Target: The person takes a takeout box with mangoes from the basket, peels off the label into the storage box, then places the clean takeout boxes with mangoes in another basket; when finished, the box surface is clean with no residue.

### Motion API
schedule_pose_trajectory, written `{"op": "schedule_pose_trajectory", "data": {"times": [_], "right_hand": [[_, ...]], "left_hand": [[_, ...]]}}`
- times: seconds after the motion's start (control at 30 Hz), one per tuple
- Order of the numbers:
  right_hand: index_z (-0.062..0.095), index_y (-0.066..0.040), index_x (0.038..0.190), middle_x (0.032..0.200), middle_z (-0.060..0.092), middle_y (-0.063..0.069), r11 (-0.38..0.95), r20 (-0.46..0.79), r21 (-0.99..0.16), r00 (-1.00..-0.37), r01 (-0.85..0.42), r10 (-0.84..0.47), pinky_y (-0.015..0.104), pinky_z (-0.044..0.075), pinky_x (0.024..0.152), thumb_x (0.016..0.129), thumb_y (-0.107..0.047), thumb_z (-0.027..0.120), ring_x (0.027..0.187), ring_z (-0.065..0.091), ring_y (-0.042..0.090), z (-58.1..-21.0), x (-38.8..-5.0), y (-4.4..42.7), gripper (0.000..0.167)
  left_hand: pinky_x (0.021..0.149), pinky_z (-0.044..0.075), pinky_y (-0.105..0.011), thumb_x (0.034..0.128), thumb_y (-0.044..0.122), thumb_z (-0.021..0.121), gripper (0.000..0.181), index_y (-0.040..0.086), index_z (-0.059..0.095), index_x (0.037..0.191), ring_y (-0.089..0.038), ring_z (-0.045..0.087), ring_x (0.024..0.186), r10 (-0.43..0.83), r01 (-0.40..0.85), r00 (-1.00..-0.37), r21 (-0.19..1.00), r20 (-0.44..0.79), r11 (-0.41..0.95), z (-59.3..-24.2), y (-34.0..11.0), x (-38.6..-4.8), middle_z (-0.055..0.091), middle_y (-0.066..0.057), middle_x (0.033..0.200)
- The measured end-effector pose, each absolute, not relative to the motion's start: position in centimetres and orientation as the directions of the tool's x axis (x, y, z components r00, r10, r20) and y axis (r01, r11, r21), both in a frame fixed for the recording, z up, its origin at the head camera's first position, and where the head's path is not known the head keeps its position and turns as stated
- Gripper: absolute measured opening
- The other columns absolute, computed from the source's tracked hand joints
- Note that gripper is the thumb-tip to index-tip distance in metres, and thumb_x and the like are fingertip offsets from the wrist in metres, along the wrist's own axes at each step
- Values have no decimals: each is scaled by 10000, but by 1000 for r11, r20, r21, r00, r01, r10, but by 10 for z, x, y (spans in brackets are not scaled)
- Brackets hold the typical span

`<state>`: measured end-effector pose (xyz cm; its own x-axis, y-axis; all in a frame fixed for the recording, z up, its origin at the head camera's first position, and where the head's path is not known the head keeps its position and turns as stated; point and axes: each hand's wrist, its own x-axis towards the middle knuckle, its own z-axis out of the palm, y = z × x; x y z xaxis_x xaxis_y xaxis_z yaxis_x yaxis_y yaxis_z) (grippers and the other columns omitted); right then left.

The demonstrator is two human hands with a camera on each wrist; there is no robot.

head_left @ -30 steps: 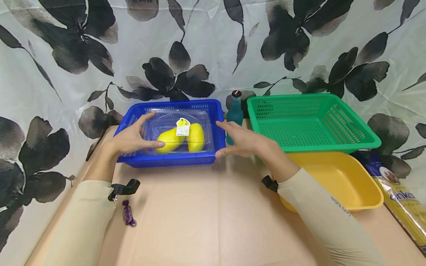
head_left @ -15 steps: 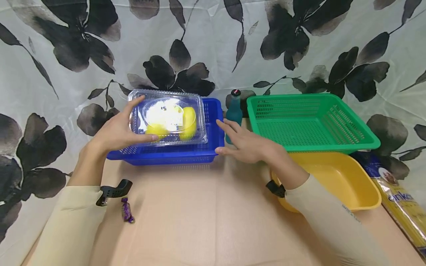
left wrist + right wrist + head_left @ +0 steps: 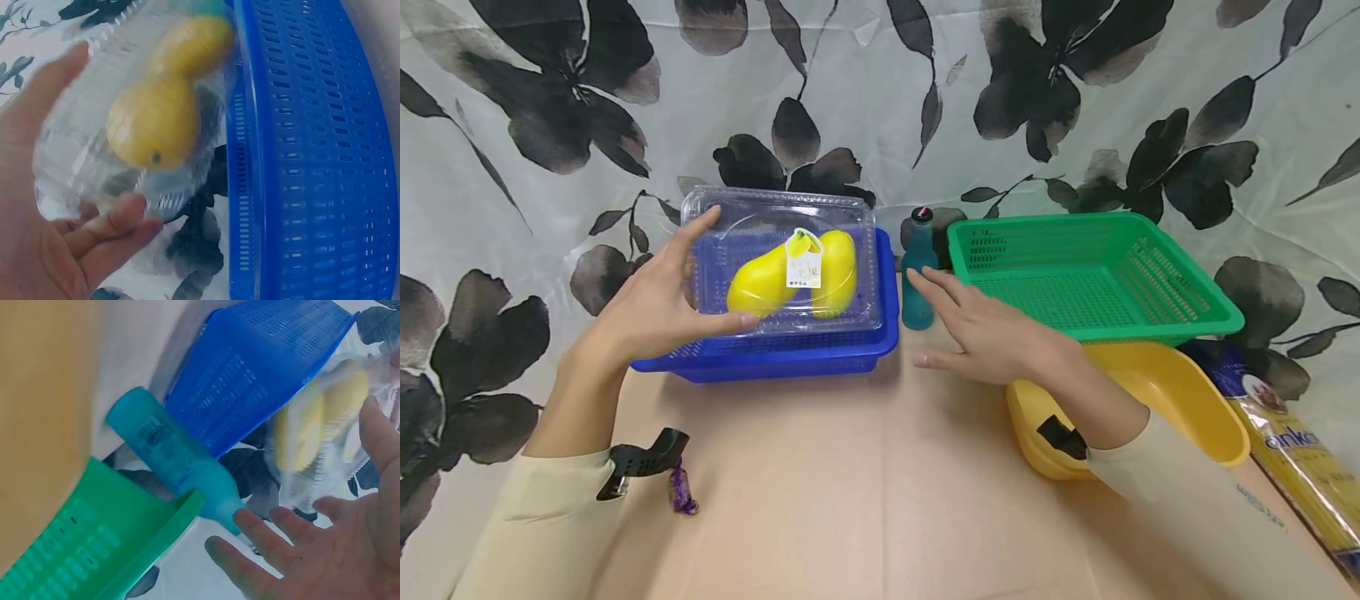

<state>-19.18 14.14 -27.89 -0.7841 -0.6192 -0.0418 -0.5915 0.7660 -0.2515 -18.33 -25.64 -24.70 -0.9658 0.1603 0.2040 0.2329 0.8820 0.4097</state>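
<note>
My left hand grips the left side of a clear plastic clamshell box, thumb in front and fingers behind. Inside lie two yellow mangoes, with a white label over them. The box is raised above the blue basket, its lid tilted toward the head camera; the left wrist view shows the mangoes through the plastic. My right hand, fingers spread and holding nothing, hovers apart from the box. It partly covers a teal bottle in the head view; the right wrist view shows the bottle beyond the fingertips.
A green basket stands at the back right, overlapping a yellow tub. A yellow pasta pack lies at the right edge. One purple-wrapped candy lies near the left wrist. Floral cloth hangs behind the table.
My left hand has lifted the clamshell box with the mangoes up out of the blue basket. The right hand has drawn back from the basket's right side, toward the right.
</note>
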Motion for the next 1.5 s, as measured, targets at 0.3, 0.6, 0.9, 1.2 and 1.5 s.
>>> {"op": "schedule_pose_trajectory", "data": {"times": [0.3, 0.6, 0.9, 1.2, 1.5], "right_hand": [[-213, -272, 1617, 1731, -99, 19, 741, 66, -294, -786, -604, -615, 561, 187, 1243, 895, -709, 629, 1596, 39, 299, -279, -181, 161, 1192], [-242, -226, 1607, 1717, -163, 1, 711, 113, -284, -759, -643, -642, 550, 248, 1223, 813, -781, 653, 1593, 63, 300, -277, -156, 168, 1320], [-236, -234, 1614, 1720, -157, 3, 713, 127, -299, -767, -634, -629, 620, 277, 1187, 818, -735, 697, 1589, 57, 333, -282, -142, 183, 1324], [-149, -262, 1642, 1727, -63, 66, 699, 130, -388, -786, -601, -604, 657, 368, 1109, 729, -688, 809, 1555, 138, 388, -290, -129, 202, 1389], [-101, -261, 1652, 1708, 25, 125, 674, 132, -453, -792, -583, -596, 689, 431, 1028, 743, -591, 863, 1487, 273, 437, -298, -112, 217, 1366]], "left_hand": [[975, 445, -698, 711, 494, 920, 1255, 632, -3, 1551, -453, 523, 1236, 223, 257, -966, 520, 127, 815, -241, -248, -165, 320, -200, 1622], [570, 432, -336, 684, 457, 945, 1264, 540, 79, 1601, -206, 533, 653, 320, 375, -927, 470, 195, 799, -247, -232, -146, 588, -103, 959], [803, 600, -458, 726, 328, 944, 1257, 478, 75, 1623, -284, 697, 956, 443, 448, -879, 622, 175, 643, -266, -216, -141, 190, -48, 1688], [935, 576, -500, 719, 308, 940, 1299, 475, 27, 1626, -369, 625, 1186, 563, 441, -822, 724, 87, 531, -277, -209, -128, 233, -159, 1641], [1000, 550, -377, 736, 306, 943, 1278, 463, 42, 1628, -272, 587, 1276, 619, 414, -784, 777, 41, 474, -286, -197, -114, 299, -105, 1609]]}}
